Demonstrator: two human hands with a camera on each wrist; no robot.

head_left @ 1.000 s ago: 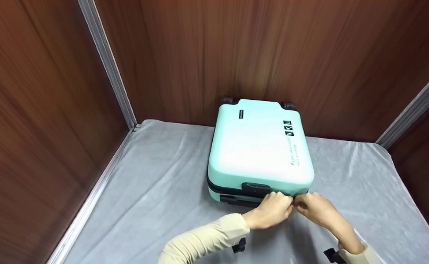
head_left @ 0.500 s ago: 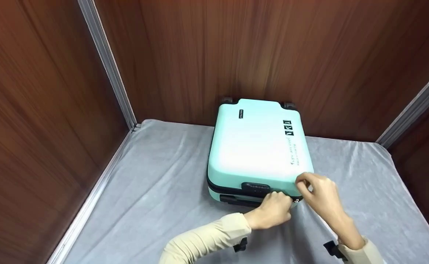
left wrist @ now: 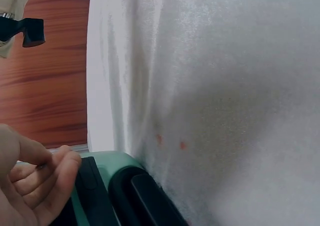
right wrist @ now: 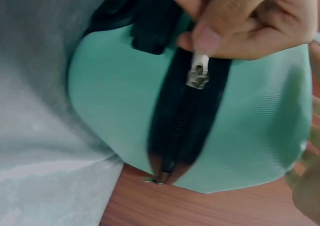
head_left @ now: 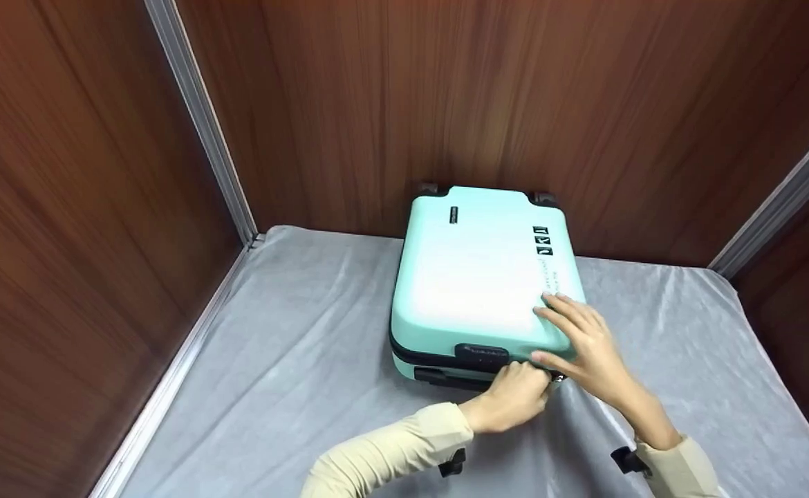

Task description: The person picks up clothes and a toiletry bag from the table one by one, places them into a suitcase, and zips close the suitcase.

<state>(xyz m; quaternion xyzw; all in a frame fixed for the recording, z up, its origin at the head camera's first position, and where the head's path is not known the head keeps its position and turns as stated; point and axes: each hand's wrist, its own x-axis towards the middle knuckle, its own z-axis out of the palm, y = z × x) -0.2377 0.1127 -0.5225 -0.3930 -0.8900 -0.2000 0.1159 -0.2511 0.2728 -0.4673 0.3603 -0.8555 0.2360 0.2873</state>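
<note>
A mint-green hard-shell suitcase (head_left: 480,277) lies flat, its handle side facing me. On that side, my left hand (head_left: 513,400) pinches a metal zipper pull (right wrist: 199,66), seen in the right wrist view. Farther along the black zipper (right wrist: 181,123), near the corner, sits a second metal zipper slider (right wrist: 162,178). The fingers of my right hand (head_left: 588,349) are spread over the suitcase's near right corner, fingertips on the top shell. Only part of that hand shows at the right edge of the right wrist view. Left of my left hand is a black lock panel (head_left: 482,355).
Grey cloth (head_left: 294,332) covers the table under the suitcase. Wood-grain panels (head_left: 349,111) rise behind and at both sides, with metal corner posts (head_left: 204,124). The suitcase's wheels (head_left: 544,199) are close to the back panel.
My right hand has left the zipper area beside my left hand, risen, and spread from curled fingers onto the suitcase's top corner. My left hand has stayed nearly still at the zipper pull.
</note>
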